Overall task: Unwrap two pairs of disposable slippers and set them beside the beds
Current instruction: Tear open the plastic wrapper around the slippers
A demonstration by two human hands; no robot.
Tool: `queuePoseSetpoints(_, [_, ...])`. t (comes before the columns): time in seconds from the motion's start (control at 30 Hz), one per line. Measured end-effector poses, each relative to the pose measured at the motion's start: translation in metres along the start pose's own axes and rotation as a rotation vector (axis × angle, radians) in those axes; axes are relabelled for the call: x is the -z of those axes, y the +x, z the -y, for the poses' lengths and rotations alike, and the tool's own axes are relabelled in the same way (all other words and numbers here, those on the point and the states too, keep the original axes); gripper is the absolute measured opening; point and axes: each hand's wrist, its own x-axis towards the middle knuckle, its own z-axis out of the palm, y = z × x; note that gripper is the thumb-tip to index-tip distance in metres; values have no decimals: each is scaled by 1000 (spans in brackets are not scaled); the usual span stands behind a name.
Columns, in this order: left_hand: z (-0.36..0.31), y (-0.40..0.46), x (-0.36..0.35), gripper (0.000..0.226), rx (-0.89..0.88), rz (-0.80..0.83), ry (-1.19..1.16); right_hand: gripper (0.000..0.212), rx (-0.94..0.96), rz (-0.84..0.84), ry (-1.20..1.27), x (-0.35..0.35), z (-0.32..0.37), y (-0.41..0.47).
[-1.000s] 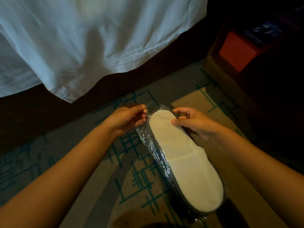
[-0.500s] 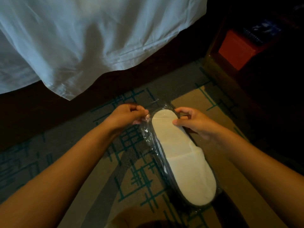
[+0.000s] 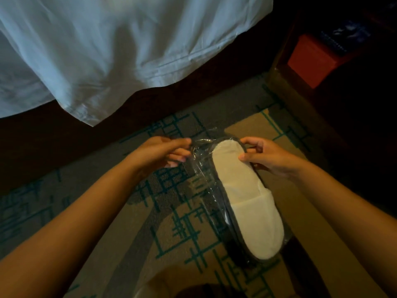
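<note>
A pair of white disposable slippers [image 3: 247,203] with dark edging lies stacked, held above the carpet, toes toward me. A clear plastic wrapper [image 3: 203,168] hangs loose along the slippers' left side and over the heel. My left hand [image 3: 163,152] pinches the wrapper's open end at the heel. My right hand [image 3: 264,157] grips the heel end of the slippers, thumb on the top sole. Only one pair is in view.
A bed with a white sheet [image 3: 107,50] hanging over its dark base fills the upper left. Patterned carpet [image 3: 182,233] with teal lines lies below. A dark nightstand with a red box [image 3: 311,59] stands at the upper right.
My left hand has pulled the wrapper's end leftward, away from the heel, so the plastic stands open. The slippers have shifted slightly right with my right hand.
</note>
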Motion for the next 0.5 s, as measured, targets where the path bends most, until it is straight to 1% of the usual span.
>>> queuePoseSetpoints(0.03, [3, -2, -4, 22, -4, 6, 76, 26, -3, -8, -5, 0, -1, 0])
queuePoseSetpoints(0.1, [9, -4, -13, 11, -26, -47, 164, 26, -3, -14, -37, -2, -3, 1])
queuePoseSetpoints(0.17, [12, -3, -19, 6, -89, -153, 126, 26, 9, -21, -65, -4, -3, 2])
queuePoseSetpoints(0.23, [12, 0, -22, 13, -141, -243, 62, 25, 26, -33, -70, -4, -2, 1])
queuePoseSetpoints(0.27, [12, 1, -22, 16, -150, -244, 49, 25, 31, -33, -71, -4, -1, 1])
queuePoseSetpoints(0.37, [9, 5, -23, 25, -135, -132, -7, 24, 50, -6, -80, -5, 3, 1])
queuePoseSetpoints(0.43, [6, 7, -21, 26, -123, -102, 10, 25, 69, 8, -80, -5, 5, 0])
queuePoseSetpoints(0.5, [6, 9, -16, 27, -150, -96, 50, 26, 88, 26, -72, -5, 9, 0])
